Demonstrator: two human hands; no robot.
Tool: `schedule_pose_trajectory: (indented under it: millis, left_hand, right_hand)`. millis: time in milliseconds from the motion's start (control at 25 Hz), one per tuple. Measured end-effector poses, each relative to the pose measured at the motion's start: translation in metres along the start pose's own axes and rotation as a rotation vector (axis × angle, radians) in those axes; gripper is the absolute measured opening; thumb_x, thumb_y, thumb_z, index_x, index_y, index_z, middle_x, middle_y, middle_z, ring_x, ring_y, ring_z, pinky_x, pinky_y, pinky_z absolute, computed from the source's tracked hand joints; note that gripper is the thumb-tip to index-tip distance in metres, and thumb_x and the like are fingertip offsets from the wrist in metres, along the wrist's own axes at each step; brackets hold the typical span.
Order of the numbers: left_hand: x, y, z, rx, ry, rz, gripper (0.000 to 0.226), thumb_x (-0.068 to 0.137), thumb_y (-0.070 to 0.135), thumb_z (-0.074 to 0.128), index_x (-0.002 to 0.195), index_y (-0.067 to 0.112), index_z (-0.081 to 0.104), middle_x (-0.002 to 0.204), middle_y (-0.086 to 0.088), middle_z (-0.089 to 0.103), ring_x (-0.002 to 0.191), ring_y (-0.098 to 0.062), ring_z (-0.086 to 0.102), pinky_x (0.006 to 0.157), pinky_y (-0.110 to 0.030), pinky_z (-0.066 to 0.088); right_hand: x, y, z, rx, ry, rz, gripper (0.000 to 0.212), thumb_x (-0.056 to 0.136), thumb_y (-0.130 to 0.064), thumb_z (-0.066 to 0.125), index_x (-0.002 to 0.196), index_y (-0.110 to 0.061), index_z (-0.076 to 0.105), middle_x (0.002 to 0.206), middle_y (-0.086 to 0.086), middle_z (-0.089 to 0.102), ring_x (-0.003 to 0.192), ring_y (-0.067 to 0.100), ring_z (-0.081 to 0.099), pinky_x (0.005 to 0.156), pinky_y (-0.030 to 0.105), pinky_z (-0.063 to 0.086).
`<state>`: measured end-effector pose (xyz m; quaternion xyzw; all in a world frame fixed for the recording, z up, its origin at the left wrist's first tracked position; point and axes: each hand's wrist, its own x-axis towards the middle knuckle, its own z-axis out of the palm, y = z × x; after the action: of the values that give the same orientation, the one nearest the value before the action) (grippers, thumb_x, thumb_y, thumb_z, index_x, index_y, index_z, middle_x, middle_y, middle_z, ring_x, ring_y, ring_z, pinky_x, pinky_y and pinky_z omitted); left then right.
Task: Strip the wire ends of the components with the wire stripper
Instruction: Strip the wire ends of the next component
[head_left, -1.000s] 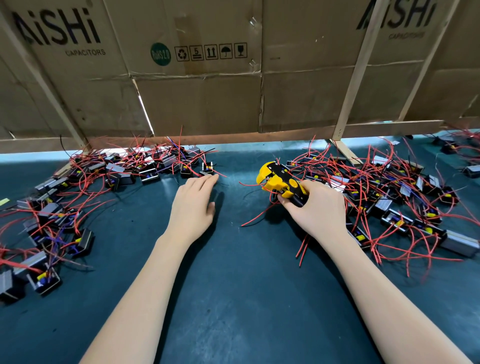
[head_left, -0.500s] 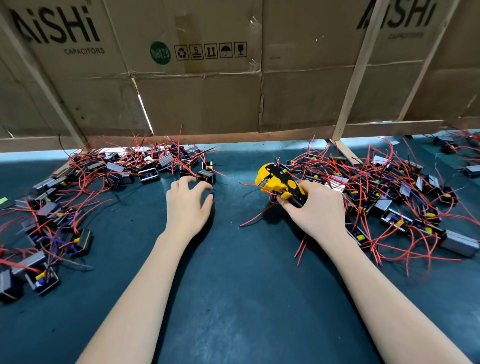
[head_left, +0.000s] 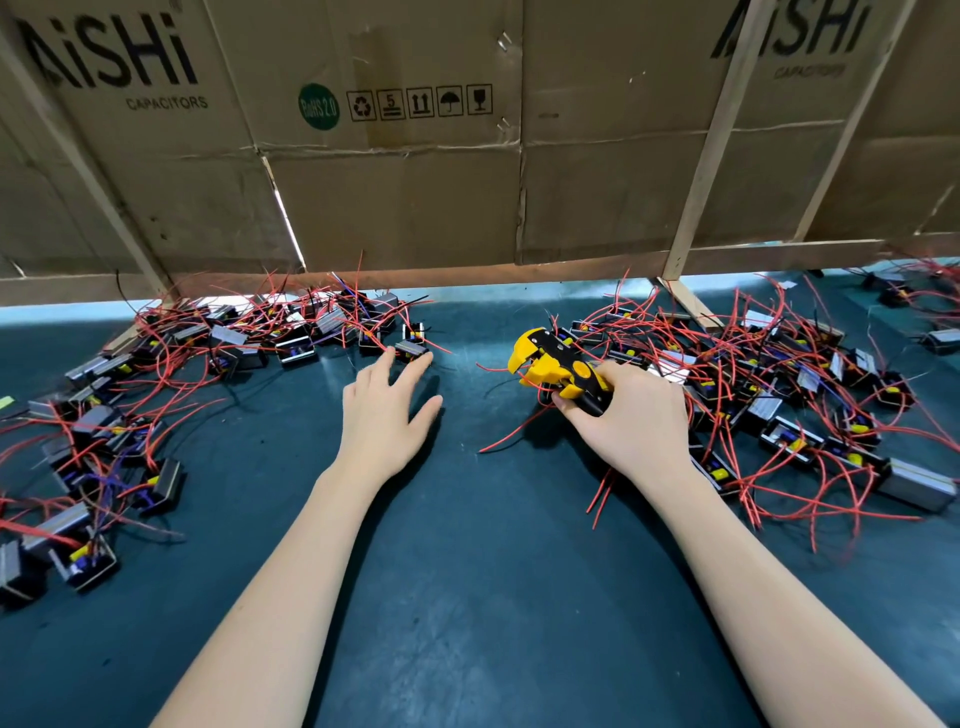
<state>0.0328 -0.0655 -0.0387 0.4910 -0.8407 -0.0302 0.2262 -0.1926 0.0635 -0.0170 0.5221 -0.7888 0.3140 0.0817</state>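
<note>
The stripper (head_left: 558, 371), yellow and black, is gripped by the right hand (head_left: 631, 415) just above the tabletop (head_left: 467, 571), at the near left edge of the right-hand heap of components (head_left: 789, 400). Its handles are enclosed by the curled fingers and thumb, so that only the head and the upper part of the handles are seen. Its long axis runs from the hand up and to the left, and the yellow head is pointed away from the person, toward the gap between the two heaps. The head is seen slightly parted at its tip. Whether a wire is caught in it cannot be told.

The left hand (head_left: 384, 415) is held flat and released over the dark green surface, palm down, with the fingers spread and straight. Nothing is grasped by it. Its fingertips are extended to a small component (head_left: 413, 349) at the near right edge of the left-hand heap (head_left: 171, 374); whether it is touched cannot be told.

Both heaps are made up of small black and grey blocks with yellow parts and tangled red wires (head_left: 519, 431), a few of which lie loose below the right hand. Cardboard (head_left: 415, 197) printed with lettering, braced by wooden battens (head_left: 711, 156), is stood along the far side.
</note>
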Motion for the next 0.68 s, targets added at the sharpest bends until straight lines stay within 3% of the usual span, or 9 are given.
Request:
schedule_pose_trajectory:
  millis: [120,240,480,680]
  left_hand:
    - [0.001,-0.001,0.004,0.019,-0.040,0.046,0.059,0.098,0.041,0.051,0.150,0.018,0.036,0.159,-0.004,0.030,0.143,-0.022,0.030,0.108,-0.034,0.016]
    - [0.001,-0.001,0.001,-0.028,0.044,0.071,0.053,0.096,0.032,0.057,0.144,0.012,0.045,0.154,-0.004,0.040,0.139,-0.021,0.038,0.105,-0.034,0.019]
    - [-0.001,0.006,-0.019,-0.213,0.352,0.173,0.024,0.082,0.009,0.073,0.106,0.012,0.070,0.110,0.000,0.069,0.104,-0.022,0.062,0.089,-0.029,0.029]
    - [-0.016,0.031,-0.017,-0.191,0.138,0.403,0.017,0.080,0.001,0.069,0.093,0.012,0.067,0.090,0.003,0.069,0.083,-0.024,0.064,0.078,-0.035,0.042]
  right_hand:
    - [0.000,0.001,0.001,-0.014,-0.002,-0.002,0.033,0.080,-0.058,0.063,0.092,-0.027,0.066,0.085,-0.004,0.068,0.088,0.025,0.063,0.080,0.041,0.048]
    - [0.001,0.001,0.003,-0.013,0.002,-0.007,0.033,0.080,-0.058,0.063,0.090,-0.026,0.065,0.086,-0.003,0.068,0.089,0.026,0.063,0.080,0.041,0.048]
    - [0.002,0.002,0.002,0.001,0.016,-0.014,0.032,0.079,-0.057,0.064,0.089,-0.027,0.066,0.084,-0.003,0.068,0.087,0.026,0.063,0.077,0.039,0.048]
    - [0.003,0.000,-0.002,0.012,0.077,-0.020,0.030,0.080,-0.049,0.067,0.076,-0.021,0.057,0.075,-0.004,0.060,0.083,0.028,0.061,0.074,0.041,0.046]
